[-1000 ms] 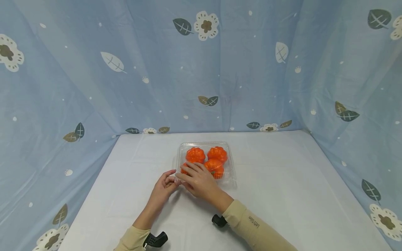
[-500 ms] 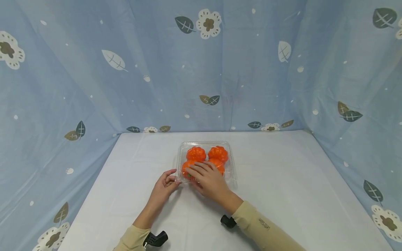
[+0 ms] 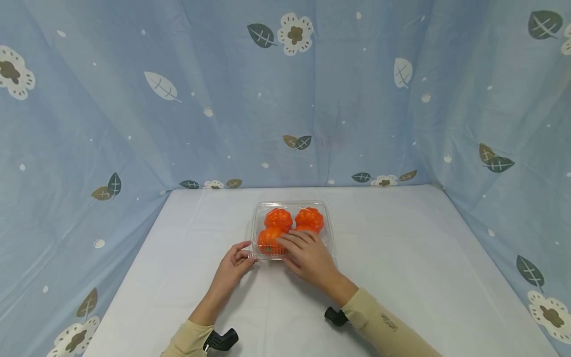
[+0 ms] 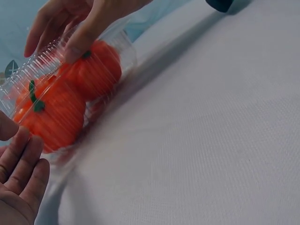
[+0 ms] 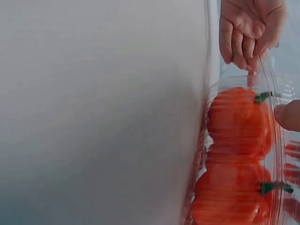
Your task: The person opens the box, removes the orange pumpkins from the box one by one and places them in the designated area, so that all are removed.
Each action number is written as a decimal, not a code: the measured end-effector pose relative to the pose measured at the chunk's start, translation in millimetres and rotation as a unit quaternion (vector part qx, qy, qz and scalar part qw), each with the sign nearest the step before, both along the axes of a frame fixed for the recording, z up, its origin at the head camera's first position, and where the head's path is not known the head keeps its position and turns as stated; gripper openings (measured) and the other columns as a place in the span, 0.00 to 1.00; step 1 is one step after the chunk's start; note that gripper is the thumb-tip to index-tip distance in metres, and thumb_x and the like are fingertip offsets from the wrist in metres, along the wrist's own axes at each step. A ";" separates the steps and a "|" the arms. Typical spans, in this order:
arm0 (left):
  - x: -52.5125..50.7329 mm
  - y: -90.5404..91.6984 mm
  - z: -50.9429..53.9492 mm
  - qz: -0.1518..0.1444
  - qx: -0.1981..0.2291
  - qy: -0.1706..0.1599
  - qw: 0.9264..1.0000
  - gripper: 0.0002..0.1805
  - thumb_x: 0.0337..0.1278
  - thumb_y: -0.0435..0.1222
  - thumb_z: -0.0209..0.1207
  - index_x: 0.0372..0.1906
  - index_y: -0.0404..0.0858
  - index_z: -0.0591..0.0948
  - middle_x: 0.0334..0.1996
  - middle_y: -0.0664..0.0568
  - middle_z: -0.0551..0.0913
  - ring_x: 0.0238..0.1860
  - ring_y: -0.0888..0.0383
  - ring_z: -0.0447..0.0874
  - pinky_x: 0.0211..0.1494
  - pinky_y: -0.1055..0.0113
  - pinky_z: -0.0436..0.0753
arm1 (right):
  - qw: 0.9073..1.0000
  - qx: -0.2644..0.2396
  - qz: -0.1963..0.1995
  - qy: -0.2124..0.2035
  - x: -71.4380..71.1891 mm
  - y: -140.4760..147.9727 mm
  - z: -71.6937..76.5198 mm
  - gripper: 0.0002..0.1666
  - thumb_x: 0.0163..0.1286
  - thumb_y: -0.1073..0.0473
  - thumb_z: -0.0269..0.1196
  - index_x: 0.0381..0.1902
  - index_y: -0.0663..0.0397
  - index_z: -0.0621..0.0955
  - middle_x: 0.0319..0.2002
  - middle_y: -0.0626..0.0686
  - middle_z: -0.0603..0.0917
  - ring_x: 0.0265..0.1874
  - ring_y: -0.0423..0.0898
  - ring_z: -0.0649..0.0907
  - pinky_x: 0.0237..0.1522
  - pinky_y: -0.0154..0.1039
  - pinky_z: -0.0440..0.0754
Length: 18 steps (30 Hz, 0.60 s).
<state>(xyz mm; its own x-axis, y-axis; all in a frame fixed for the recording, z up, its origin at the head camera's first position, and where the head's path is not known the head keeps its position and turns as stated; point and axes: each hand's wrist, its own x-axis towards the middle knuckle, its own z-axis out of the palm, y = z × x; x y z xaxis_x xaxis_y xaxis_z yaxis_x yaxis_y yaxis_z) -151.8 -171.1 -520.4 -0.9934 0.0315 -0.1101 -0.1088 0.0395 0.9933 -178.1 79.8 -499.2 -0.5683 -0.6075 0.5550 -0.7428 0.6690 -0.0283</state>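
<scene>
A clear plastic clamshell box (image 3: 329,233) lies on the white table with its lid down. Inside are several small orange pumpkins (image 3: 278,218) with green stems, one partly hidden behind my right hand. At the near left corner, the thumb and index finger of my left hand (image 3: 235,260) pinch the rim of the box. My right hand (image 3: 310,260) rests over the near edge, right of its middle, with its fingers spread on the lid and its thumb (image 4: 77,44) against the front rim. In the right wrist view the left hand (image 5: 251,30) shows its other fingers loosely bent.
The white tabletop (image 3: 401,258) runs out on both sides of the box. A blue curtain (image 3: 223,99) with leaves and flowers encloses the back and sides. Black wrist cameras (image 3: 220,340) are strapped below both hands.
My right hand has slid rightward along the near edge of the box, uncovering the near left pumpkin and covering part of the near right one. The left hand stays at the corner.
</scene>
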 end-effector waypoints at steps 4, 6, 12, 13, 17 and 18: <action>0.2 -0.6 0.7 -0.005 -0.007 0.013 1.000 0.32 0.65 0.24 0.61 0.73 0.35 0.68 0.42 0.42 0.83 0.46 0.49 0.85 0.49 0.72 0.82 | 1.000 -0.010 -0.001 -0.006 1.0 6.6 -0.9 0.32 0.64 0.49 0.73 0.65 0.45 0.81 0.61 0.48 0.83 0.63 0.48 0.78 0.67 0.48 0.71; 0.8 -0.9 1.4 -0.007 -0.010 0.018 1.000 0.33 0.65 0.24 0.61 0.73 0.36 0.68 0.42 0.40 0.84 0.46 0.49 0.85 0.49 0.73 0.81 | 1.000 -0.017 0.000 -0.006 1.1 9.6 -1.7 0.31 0.63 0.50 0.74 0.64 0.46 0.82 0.61 0.48 0.83 0.62 0.48 0.78 0.67 0.49 0.72; 2.4 -1.3 2.3 -0.012 -0.013 0.024 1.000 0.33 0.65 0.25 0.61 0.74 0.37 0.68 0.44 0.38 0.83 0.46 0.49 0.85 0.49 0.72 0.81 | 1.000 -0.029 0.000 0.007 2.2 18.7 -3.6 0.29 0.61 0.53 0.75 0.61 0.48 0.83 0.59 0.49 0.84 0.60 0.49 0.80 0.63 0.53 0.75; 2.5 -1.4 2.1 -0.013 -0.013 0.025 1.000 0.33 0.66 0.25 0.61 0.74 0.37 0.68 0.44 0.38 0.83 0.46 0.50 0.85 0.49 0.72 0.81 | 1.000 -0.029 0.000 0.007 2.6 20.1 -3.6 0.29 0.61 0.53 0.75 0.61 0.48 0.83 0.59 0.49 0.84 0.60 0.49 0.80 0.63 0.53 0.75; 3.0 -1.7 1.0 -0.014 -0.011 0.030 0.999 0.33 0.66 0.25 0.61 0.74 0.37 0.68 0.44 0.37 0.82 0.46 0.51 0.85 0.50 0.71 0.82 | 1.000 -0.026 -0.011 0.007 4.5 26.1 -4.0 0.30 0.60 0.52 0.75 0.61 0.47 0.83 0.60 0.48 0.84 0.61 0.49 0.79 0.62 0.52 0.76; 3.0 -1.7 0.7 -0.015 -0.010 0.031 0.999 0.33 0.66 0.24 0.61 0.74 0.37 0.68 0.44 0.37 0.82 0.46 0.52 0.85 0.50 0.71 0.82 | 1.000 -0.027 -0.012 0.007 4.7 27.7 -4.0 0.30 0.60 0.52 0.75 0.61 0.47 0.83 0.59 0.48 0.84 0.61 0.49 0.79 0.61 0.52 0.76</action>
